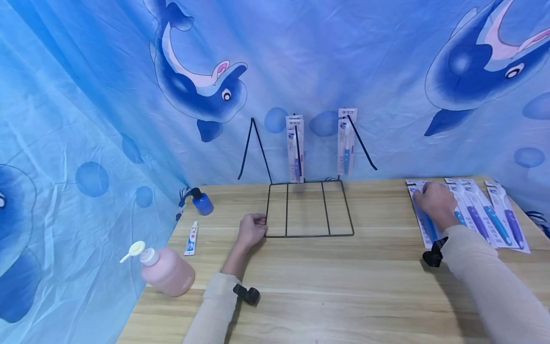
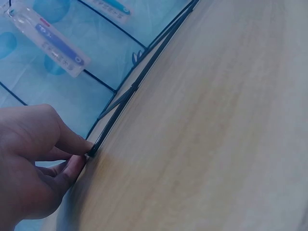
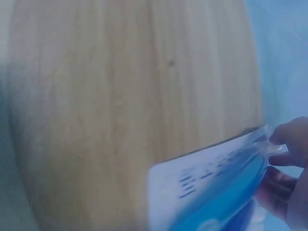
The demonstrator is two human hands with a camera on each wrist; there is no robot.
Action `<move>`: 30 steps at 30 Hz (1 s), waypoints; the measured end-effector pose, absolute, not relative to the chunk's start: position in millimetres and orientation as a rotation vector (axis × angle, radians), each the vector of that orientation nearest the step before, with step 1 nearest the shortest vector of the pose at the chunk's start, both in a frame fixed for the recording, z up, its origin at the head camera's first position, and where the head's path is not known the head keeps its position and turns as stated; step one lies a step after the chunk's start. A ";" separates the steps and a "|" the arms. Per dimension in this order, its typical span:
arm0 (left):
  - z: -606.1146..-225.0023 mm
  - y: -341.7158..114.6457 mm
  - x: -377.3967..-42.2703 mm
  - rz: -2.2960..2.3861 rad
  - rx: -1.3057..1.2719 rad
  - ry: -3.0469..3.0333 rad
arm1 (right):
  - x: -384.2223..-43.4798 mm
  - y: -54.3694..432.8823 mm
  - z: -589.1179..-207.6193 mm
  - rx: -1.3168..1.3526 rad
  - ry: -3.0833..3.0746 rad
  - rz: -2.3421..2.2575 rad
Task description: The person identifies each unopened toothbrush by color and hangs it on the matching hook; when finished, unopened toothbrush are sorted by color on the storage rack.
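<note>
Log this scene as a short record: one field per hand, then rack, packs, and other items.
left hand: pinches the front left corner of the wire rack
right hand: pinches a toothbrush pack at the table's right end
rack: two packs hang on its hooks
other items: pink bottle, small tube, blue bottle at the left

print shows on the toothbrush packs (image 1: 468, 210) and toothpaste tube (image 1: 191, 238), but none is legible.

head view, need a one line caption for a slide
Left hand pinches the wire rack corner while right hand picks a toothbrush pack off the table.
</note>
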State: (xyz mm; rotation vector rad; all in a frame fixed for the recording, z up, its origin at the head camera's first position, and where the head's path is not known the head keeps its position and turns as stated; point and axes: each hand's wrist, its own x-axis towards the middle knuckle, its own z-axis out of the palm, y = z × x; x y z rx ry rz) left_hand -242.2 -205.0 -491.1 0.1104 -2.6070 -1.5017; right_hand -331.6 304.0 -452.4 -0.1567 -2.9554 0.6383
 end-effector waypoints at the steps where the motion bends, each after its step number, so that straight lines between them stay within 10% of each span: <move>1: -490.7 -205.0 -242.1 -1.502 0.109 -2.607 | -331.7 302.5 -449.4 -0.164 -2.942 0.647; 30: -488.3 -203.4 -241.1 -1.493 0.141 -2.617 | -265.4 238.5 -316.2 0.302 -2.369 0.750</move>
